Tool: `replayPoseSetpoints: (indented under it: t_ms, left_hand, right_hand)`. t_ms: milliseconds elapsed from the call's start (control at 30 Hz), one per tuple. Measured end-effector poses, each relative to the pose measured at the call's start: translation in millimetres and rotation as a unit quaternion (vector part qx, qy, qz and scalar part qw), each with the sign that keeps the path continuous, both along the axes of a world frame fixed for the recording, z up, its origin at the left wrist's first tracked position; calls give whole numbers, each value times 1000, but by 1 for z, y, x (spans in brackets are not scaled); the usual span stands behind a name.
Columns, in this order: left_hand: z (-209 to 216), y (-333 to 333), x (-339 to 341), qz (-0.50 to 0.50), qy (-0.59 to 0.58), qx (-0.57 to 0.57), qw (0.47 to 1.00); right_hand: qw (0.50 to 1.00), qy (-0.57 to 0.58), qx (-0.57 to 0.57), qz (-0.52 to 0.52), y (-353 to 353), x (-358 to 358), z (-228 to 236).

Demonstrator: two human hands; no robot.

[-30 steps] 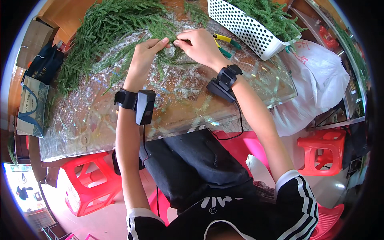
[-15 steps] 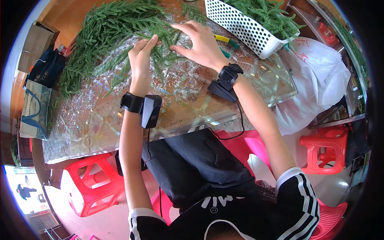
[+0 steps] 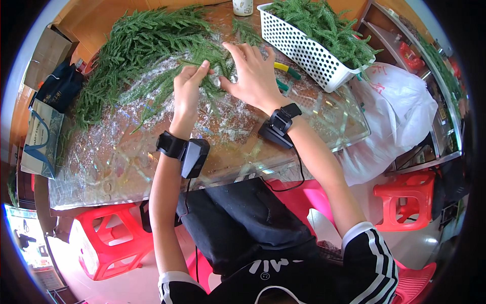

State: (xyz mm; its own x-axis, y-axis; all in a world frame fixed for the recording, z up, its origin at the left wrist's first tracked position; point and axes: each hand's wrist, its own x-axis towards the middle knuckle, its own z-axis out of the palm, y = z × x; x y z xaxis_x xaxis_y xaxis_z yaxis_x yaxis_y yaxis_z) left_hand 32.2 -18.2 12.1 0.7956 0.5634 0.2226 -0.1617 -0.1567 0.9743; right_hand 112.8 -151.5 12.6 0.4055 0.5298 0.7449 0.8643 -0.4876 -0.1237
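Observation:
My left hand (image 3: 187, 91) is closed, thumb against fingers, on a green artificial pine sprig (image 3: 208, 92) held over the table. Its needles partly hide the fingertips. Just to the right, my right hand (image 3: 252, 76) has its fingers spread and thumb apart, close to the sprig's stem; I see nothing gripped in it. Beyond the left hand lies a big heap of similar pine sprigs (image 3: 152, 38). A tool with a yellow and dark green handle (image 3: 287, 70) lies beside my right hand, partly hidden by it.
White shavings or flakes (image 3: 228, 119) are scattered over the glass-topped table (image 3: 116, 175). At the back right stands a white perforated basket (image 3: 298, 49) full of pine sprigs. A patterned cup (image 3: 243, 7) is at the far edge. A white plastic bag (image 3: 395, 111) bulges beside the table's right edge.
My right hand's fingers have spread a little wider near the sprig. My left hand keeps its pinch. The whole view has shifted slightly, with the basket and table lower now.

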Motion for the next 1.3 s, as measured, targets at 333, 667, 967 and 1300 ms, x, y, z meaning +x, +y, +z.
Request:
replayPoseSetpoints:
  t_ms: [333, 667, 967, 1300]
  left_hand:
    - [-3, 11, 2, -104, 37, -50, 993]
    - [-2, 20, 1, -145, 60, -7, 988]
    - [-1, 11, 3, -88, 35, 74, 993]
    - [-18, 46, 9, 191, -85, 132, 969]
  right_hand:
    - [997, 67, 22, 43, -5, 7, 0]
    - [993, 86, 30, 70, -3, 13, -7]
    - [992, 25, 44, 112, -5, 19, -7]
    - [975, 174, 116, -81, -17, 59, -26]
